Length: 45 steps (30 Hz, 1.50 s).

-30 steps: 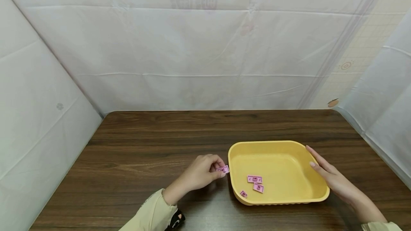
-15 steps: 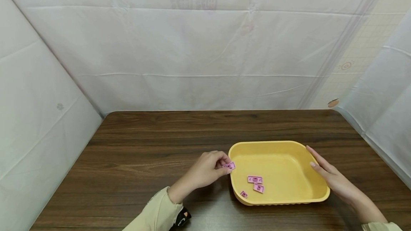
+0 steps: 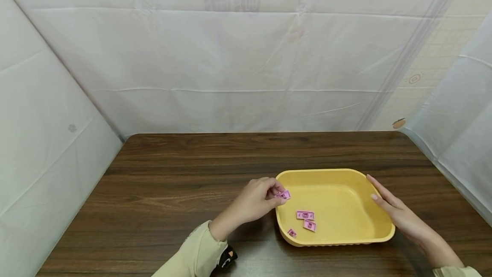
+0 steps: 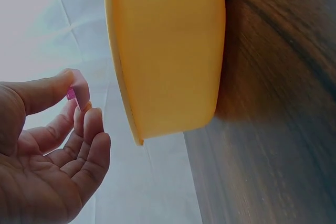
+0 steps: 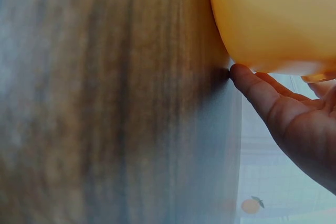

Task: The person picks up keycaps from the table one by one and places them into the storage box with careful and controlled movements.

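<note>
My left hand (image 3: pixel 259 200) pinches a pink rectangular tile (image 3: pixel 283 195) between thumb and fingertips, over the left rim of a yellow plastic basin (image 3: pixel 338 200). Dark pink lettering marks the tile's face. In the left wrist view the tile (image 4: pixel 81 88) shows edge-on, beside the basin's outer wall (image 4: pixel 168 51). At the basin's right side, my right hand (image 3: pixel 401 215) holds the wall, fingers stretched along the outside and thumb over the rim. The right wrist view has fingertips (image 5: pixel 242 74) against the basin's lower outside.
Inside the basin, toward its near left corner, lie a long pink tile (image 3: pixel 305 215), a shorter one (image 3: pixel 309 225) close by it, and a small one (image 3: pixel 292 233) near the wall. Under everything is a dark wood table (image 3: pixel 173 174), with a pale cloth backdrop (image 3: pixel 230 67) behind.
My left hand has moved right and slightly away from me, carrying the pink tile from outside the basin to above its left rim. The right hand and basin stay put.
</note>
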Available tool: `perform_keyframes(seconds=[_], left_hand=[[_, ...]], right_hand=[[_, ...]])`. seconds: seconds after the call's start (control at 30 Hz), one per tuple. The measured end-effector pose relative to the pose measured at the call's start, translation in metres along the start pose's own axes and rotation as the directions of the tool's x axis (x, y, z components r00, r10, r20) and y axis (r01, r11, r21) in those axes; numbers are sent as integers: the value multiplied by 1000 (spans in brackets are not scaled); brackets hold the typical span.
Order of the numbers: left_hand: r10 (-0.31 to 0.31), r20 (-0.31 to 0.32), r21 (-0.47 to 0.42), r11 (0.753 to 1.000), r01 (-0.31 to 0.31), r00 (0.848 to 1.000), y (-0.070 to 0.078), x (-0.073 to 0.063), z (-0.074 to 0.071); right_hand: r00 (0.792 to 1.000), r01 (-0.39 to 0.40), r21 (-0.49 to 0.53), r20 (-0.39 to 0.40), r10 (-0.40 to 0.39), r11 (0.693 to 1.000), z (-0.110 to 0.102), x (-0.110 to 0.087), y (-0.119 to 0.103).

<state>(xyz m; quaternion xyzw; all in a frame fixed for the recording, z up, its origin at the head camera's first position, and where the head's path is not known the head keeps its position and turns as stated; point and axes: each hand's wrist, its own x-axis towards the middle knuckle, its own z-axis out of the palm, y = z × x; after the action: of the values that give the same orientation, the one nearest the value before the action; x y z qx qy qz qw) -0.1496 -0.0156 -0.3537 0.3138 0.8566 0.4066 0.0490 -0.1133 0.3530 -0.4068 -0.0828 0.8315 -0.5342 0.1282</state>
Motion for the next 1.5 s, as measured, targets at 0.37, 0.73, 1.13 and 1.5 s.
perform_keyframes(seconds=[0.37,0.73,1.13,1.5], left_hand=[[-4,-6,5,1000,4,1000,5,6,5],[1,6,-5,1000,-1,1000,8,14,13],[0,-11,-21,1000,0,1000,12,21,19],[-3,-8,8,1000,3,1000,18,26,26]], right_hand=[[1000,-5,1,7,5,1000,0,0,-1],[1000,6,7,-1,-6,1000,0,0,1],[1000,13,3,-3,-13,1000,1,0,0],[1000,13,9,2,-13,1000,1,-1,0]])
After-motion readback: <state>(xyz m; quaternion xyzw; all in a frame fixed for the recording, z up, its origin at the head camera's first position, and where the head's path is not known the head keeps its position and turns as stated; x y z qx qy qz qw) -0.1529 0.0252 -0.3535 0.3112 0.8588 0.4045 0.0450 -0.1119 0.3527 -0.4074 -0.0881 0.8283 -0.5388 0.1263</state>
